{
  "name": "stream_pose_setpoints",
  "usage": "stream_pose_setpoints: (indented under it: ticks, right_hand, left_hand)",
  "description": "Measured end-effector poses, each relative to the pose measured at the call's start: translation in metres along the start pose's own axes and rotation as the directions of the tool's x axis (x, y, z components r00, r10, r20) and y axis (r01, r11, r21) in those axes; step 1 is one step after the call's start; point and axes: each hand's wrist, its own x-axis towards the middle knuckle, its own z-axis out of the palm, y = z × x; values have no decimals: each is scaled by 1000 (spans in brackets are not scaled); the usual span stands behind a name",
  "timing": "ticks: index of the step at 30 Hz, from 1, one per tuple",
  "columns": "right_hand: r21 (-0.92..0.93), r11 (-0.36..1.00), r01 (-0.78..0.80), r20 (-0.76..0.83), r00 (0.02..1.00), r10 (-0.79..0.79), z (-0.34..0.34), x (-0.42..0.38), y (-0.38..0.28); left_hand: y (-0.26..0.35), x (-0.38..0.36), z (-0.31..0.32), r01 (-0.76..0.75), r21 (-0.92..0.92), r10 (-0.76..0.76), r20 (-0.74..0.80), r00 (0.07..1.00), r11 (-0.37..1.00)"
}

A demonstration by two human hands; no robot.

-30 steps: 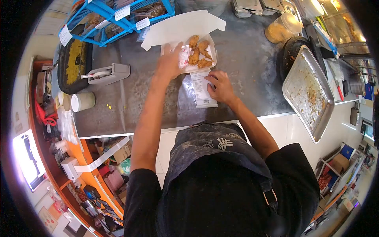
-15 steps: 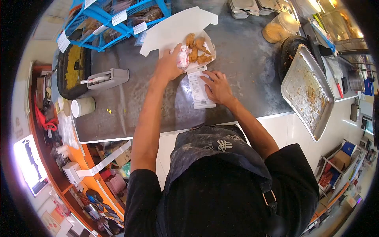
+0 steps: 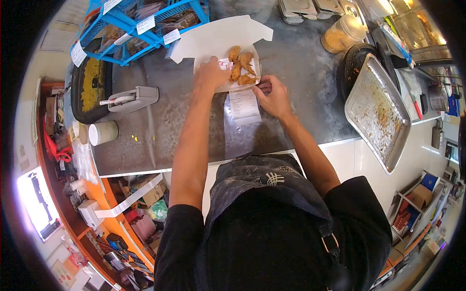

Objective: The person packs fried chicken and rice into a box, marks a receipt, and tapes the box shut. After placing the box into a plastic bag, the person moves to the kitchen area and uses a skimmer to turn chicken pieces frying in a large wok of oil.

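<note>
An open white cardboard takeaway box (image 3: pixel 216 39) lies on the dark worktop with its lid folded back. Several pieces of fried chicken (image 3: pixel 246 60) fill its right side. My left hand (image 3: pixel 212 76) is closed inside the box's left side, over a red-and-white packet (image 3: pixel 224 64) that it largely covers. At the box's lower right corner, my right hand (image 3: pixel 274 97) has its fingers bent in, pinching the edge. A printed receipt (image 3: pixel 244 107) lies flat just below the box, its top end close against the front wall.
Blue baskets (image 3: pixel 131 36) of labelled bags stand at the upper left, above a grey tape dispenser (image 3: pixel 131 99) and a white tub (image 3: pixel 103 132). A greasy metal tray (image 3: pixel 381 114) overhangs the right edge, near a tipped jar (image 3: pixel 343 34) of crumbs.
My left hand has moved right, covering more of the packet. My right hand has gone from the receipt up to the box corner. The receipt has shifted upward, and the lid has moved slightly.
</note>
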Motion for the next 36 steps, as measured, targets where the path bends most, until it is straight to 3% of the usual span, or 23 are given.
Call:
stream_pose_setpoints:
  ticks: [2,5,8,9,12,15,21,23,26,30,33,36]
  right_hand:
    - [77,990,-116,12,993,116,2,-2,-8]
    - [70,992,-105,-88,990,111,8,5,-15]
    - [-149,985,-87,60,993,97,6,11,-17]
    - [-118,991,-62,44,997,68,7,12,-13]
    - [-60,998,-18,7,1000,19,13,13,-3]
    - [-81,996,-30,-8,1000,29,16,13,3]
    - [-120,992,44,18,999,-42,15,10,12]
    - [-112,991,68,55,997,-62,8,8,-1]
    - [-248,929,276,-44,954,-296,15,12,17]
    - [-141,970,199,13,980,-200,11,14,16]
    - [-78,980,185,3,983,-186,13,16,18]
    - [17,998,62,-44,997,-61,14,15,23]
  left_hand:
    - [2,0,-2,-16,34,17,-38,999,999]
    - [5,-3,-3,-26,88,33,-78,996,996]
    - [4,1,0,-26,84,36,-119,992,996]
    - [2,3,0,-24,73,33,-135,990,997]
    - [-15,20,1,-73,-9,73,-63,995,997]
    - [-17,14,-10,-139,33,139,6,990,990]
    - [-6,5,1,-46,59,57,-203,978,997]
    - [-10,9,7,-35,-34,24,-287,958,999]
    - [-10,8,6,4,-131,-43,-303,952,991]
    - [0,-9,-11,23,-263,-70,-172,983,965]
    - [-16,3,7,-35,-339,-38,-207,978,940]
    - [-24,-18,15,-268,-323,86,-484,871,908]
